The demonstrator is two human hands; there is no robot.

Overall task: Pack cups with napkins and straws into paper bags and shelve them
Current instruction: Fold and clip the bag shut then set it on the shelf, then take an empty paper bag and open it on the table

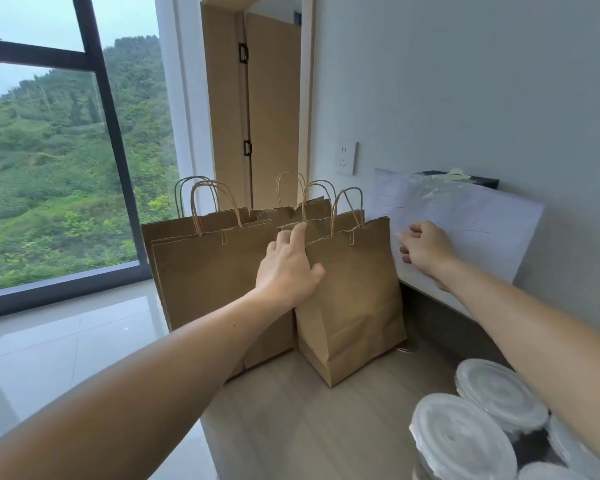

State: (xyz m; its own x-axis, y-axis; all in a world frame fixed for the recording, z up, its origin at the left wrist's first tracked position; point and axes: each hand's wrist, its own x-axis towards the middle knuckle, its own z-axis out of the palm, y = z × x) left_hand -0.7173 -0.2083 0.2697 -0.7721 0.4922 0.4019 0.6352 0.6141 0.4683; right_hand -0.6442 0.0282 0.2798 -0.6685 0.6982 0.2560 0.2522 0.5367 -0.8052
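Several brown paper bags with twisted handles stand upright on the wooden tabletop (291,417). My left hand (286,265) grips the top left edge of the nearest bag (357,299), thumb on its front and index finger up at the rim. A bigger bag (208,278) stands to its left, with others (291,211) behind. My right hand (426,249) rests on a white plastic-wrapped pack (482,230) leaning against the wall, its fingers curled at the pack's left edge. Lidded clear cups (461,441) with dark contents stand at the bottom right.
A dark box (471,180) sits behind the white pack, and a dark block (440,323) lies under it. A wall socket (347,157) is above the bags. A large window (49,168) is to the left, with a wooden door (271,116) behind the bags and a glossy tiled floor (66,341) below.
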